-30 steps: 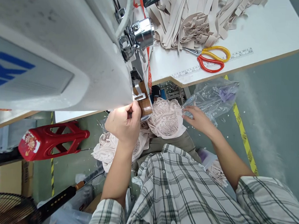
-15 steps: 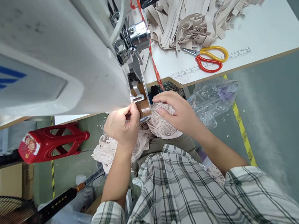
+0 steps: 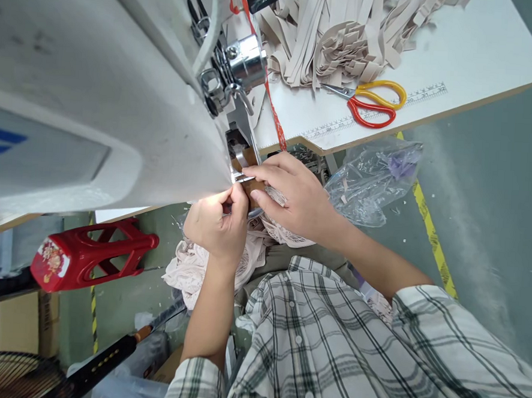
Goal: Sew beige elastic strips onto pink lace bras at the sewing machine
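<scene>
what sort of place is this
Most likely a garment-sewing workshop or factory floor. A large white sewing machine with metal fittings fills the upper left, pale pink lace fabric is bunched below it, and a big heap of long beige fabric strips lies beyond.

On the table [image 3: 482, 56], scissors [image 3: 352, 100] before strips [image 3: 342, 50], left of them the machine [image 3: 153, 120], at the lap [image 3: 284, 257] lace [image 3: 189, 269], with stool [image 3: 71, 252] left, fan [image 3: 7, 366] before that, bag [image 3: 361, 181] right.
</scene>
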Tool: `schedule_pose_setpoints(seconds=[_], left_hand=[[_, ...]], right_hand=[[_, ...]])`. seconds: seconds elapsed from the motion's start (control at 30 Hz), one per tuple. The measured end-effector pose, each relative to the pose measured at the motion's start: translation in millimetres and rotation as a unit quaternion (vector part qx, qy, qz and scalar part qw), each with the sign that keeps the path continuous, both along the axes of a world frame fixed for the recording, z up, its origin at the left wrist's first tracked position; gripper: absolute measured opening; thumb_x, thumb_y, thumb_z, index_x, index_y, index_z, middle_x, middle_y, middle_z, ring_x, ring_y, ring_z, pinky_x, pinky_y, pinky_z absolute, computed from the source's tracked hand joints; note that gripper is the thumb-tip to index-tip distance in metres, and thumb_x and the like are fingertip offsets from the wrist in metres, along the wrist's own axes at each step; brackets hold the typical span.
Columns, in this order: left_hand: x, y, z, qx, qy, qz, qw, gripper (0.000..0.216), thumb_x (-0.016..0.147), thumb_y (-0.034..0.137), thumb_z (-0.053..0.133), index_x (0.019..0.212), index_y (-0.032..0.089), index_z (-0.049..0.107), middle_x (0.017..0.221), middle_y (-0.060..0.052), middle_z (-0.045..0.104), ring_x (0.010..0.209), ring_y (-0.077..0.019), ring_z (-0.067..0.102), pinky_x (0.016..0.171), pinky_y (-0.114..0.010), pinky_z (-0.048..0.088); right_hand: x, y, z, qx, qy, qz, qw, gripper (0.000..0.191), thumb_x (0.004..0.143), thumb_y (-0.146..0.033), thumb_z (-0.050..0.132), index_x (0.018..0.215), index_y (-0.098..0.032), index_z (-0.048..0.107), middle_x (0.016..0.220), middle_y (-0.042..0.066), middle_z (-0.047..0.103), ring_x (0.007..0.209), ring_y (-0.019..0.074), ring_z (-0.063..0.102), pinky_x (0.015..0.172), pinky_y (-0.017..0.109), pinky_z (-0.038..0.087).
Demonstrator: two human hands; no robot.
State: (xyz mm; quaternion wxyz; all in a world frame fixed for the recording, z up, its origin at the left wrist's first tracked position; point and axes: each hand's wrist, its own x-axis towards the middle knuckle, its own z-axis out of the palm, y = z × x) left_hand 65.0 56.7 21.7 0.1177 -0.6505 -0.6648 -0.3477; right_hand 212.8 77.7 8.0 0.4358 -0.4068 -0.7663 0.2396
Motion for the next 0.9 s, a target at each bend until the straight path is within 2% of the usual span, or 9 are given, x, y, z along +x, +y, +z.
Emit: schedule_pose_setpoints(seconds=[0.17, 0.4, 0.57, 0.7, 0.8, 0.9], left_hand=[[-0.2, 0.5, 1.1, 0.003, 0.003, -0.019, 1.000, 0.037, 0.091, 0.033, 0.059, 0.056, 0.020, 0.063, 0.050, 0.000, 0.053, 0.055, -0.0136, 0.048, 0.060, -0.027, 0.036], [-1.4, 0.5, 1.5, 0.022, 0.010, -0.038, 0.999, 0.031, 0.091, 0.034, 0.061, 0.063, 0.020, 0.068, 0.053, -0.001, 0.057, 0.058, -0.0148, 0.052, 0.062, -0.027, 0.038], [1.6, 0.1, 2.5, -0.002, 0.000, -0.020, 1.000, 0.034, 0.090, 0.034, 0.060, 0.060, 0.020, 0.067, 0.051, 0.000, 0.056, 0.056, -0.0142, 0.049, 0.061, -0.027, 0.036], [4.6, -0.8, 2.0, 0.015, -0.005, 0.001, 1.000, 0.035, 0.092, 0.036, 0.058, 0.063, 0.020, 0.069, 0.053, 0.000, 0.055, 0.059, -0.0147, 0.050, 0.062, -0.027, 0.036], [5.6, -1.5, 3.4, -0.003, 0.010, 0.014, 1.000, 0.041, 0.096, 0.039, 0.053, 0.064, 0.020, 0.069, 0.053, 0.000, 0.052, 0.057, -0.0144, 0.045, 0.060, -0.028, 0.032], [5.6, -2.0, 8.1, -0.041, 0.018, 0.025, 0.999, 0.044, 0.097, 0.043, 0.050, 0.066, 0.020, 0.071, 0.052, 0.000, 0.049, 0.056, -0.0144, 0.042, 0.058, -0.029, 0.027]], right_hand=[[0.7, -1.2, 2.5, -0.006, 0.022, -0.006, 1.000, 0.028, 0.094, -0.020, 0.052, 0.119, -0.017, 0.064, 0.106, 0.008, 0.063, 0.099, 0.0205, 0.060, 0.090, 0.036, 0.051], [1.8, -0.2, 2.6, -0.004, 0.034, -0.006, 0.999, 0.024, 0.093, -0.019, 0.054, 0.115, -0.019, 0.065, 0.106, 0.007, 0.064, 0.097, 0.0200, 0.061, 0.090, 0.036, 0.050], [1.3, -1.3, 1.6, -0.006, 0.030, -0.014, 0.999, 0.025, 0.093, -0.020, 0.054, 0.116, -0.020, 0.065, 0.106, 0.006, 0.064, 0.097, 0.0200, 0.061, 0.090, 0.036, 0.049], [1.0, 0.0, 5.1, 0.004, 0.009, -0.019, 1.000, 0.026, 0.096, -0.020, 0.051, 0.118, -0.018, 0.064, 0.103, 0.006, 0.063, 0.096, 0.0184, 0.059, 0.089, 0.033, 0.048], [1.0, 6.4, 9.7, 0.014, -0.027, 0.006, 1.000, 0.029, 0.099, -0.018, 0.043, 0.119, -0.019, 0.064, 0.098, 0.006, 0.060, 0.089, 0.0168, 0.057, 0.082, 0.030, 0.046], [0.9, 16.0, 15.1, 0.018, -0.057, 0.043, 0.997, 0.031, 0.098, -0.015, 0.040, 0.111, -0.020, 0.068, 0.098, 0.006, 0.057, 0.085, 0.0160, 0.054, 0.076, 0.029, 0.043]])
